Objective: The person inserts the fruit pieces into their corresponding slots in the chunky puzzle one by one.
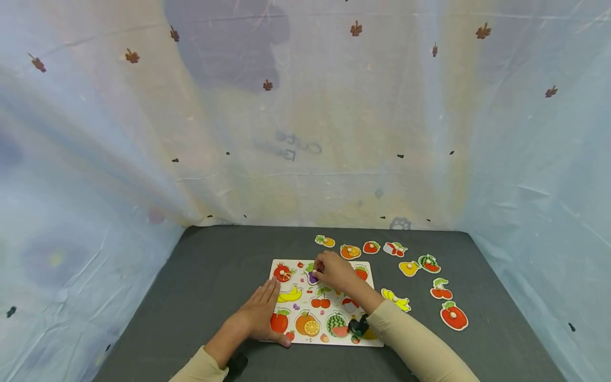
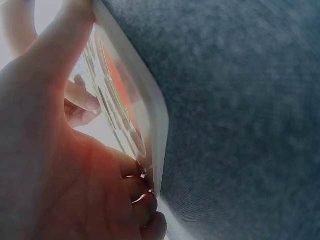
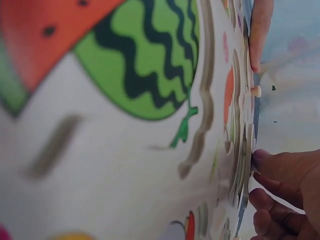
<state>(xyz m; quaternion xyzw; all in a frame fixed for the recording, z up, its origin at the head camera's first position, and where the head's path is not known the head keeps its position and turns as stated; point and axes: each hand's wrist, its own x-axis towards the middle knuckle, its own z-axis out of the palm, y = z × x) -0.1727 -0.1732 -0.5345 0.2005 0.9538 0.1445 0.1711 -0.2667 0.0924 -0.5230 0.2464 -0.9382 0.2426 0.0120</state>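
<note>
A white fruit puzzle board [image 1: 334, 343] lies on the dark table. My left hand [image 1: 260, 310] rests along its left edge with straight fingers, the thumb by the near edge. In the left wrist view, that hand's fingertips touch the rim of the board [image 2: 159, 120]. Over the board's far part, my right hand [image 1: 336, 271] pinches a grape puzzle piece [image 1: 312, 278] at the grape picture's place. The thumb and fingers of the right hand [image 3: 287, 185] show at the board's edge in the right wrist view; whether the piece sits flat cannot be told.
Loose fruit pieces curve around the board's far and right sides: a pineapple [image 1: 325, 241], an orange [image 1: 350, 252], a pear [image 1: 409, 268], a watermelon [image 1: 429, 263], cherries [image 1: 441, 289], bananas [image 1: 396, 300] and several others. A patterned curtain [image 1: 324, 132] encloses the table [image 1: 215, 281].
</note>
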